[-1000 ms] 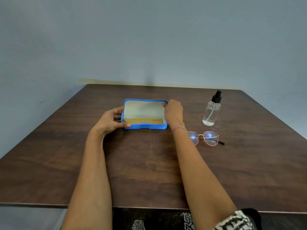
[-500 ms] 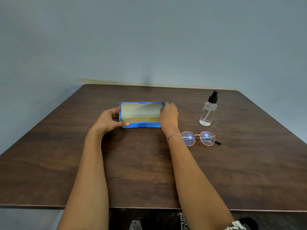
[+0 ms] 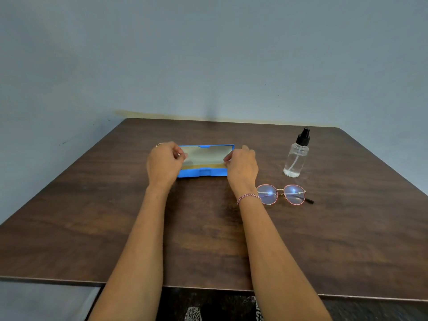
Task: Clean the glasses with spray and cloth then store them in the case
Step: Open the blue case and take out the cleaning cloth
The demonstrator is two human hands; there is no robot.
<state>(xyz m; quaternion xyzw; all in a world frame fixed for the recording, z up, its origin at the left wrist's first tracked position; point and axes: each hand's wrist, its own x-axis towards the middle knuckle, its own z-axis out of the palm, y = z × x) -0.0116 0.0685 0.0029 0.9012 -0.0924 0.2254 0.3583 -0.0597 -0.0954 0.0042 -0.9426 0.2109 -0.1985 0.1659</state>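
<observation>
Glasses [image 3: 281, 195], one pair with round lenses and a thin reddish rim, lie on the single brown table [image 3: 208, 228] just to the right of the person's right wrist, outside the case and apart from it. One dark temple tip pokes out at their right end. Behind them, near but not touching, one clear spray bottle [image 3: 296, 158] with a black pump top stands upright. One blue case [image 3: 203, 172] sits open at the middle of the table, its lid raised toward the far wall [image 3: 208, 54] and showing a pale lining with a tan strip along the bottom. Two hands are at the case, one on each end. The left hand [image 3: 164, 164] has its fingers curled, with thumb and forefinger pinching at the left edge of the lid. The right hand [image 3: 242, 167] mirrors it, pinching at the right edge. Whether the fingertips grip the lid's rim or the pale lining cannot be told. One ring [image 3: 159, 144] shows on the left hand and one braided bracelet [image 3: 249, 197] circles the right wrist.
</observation>
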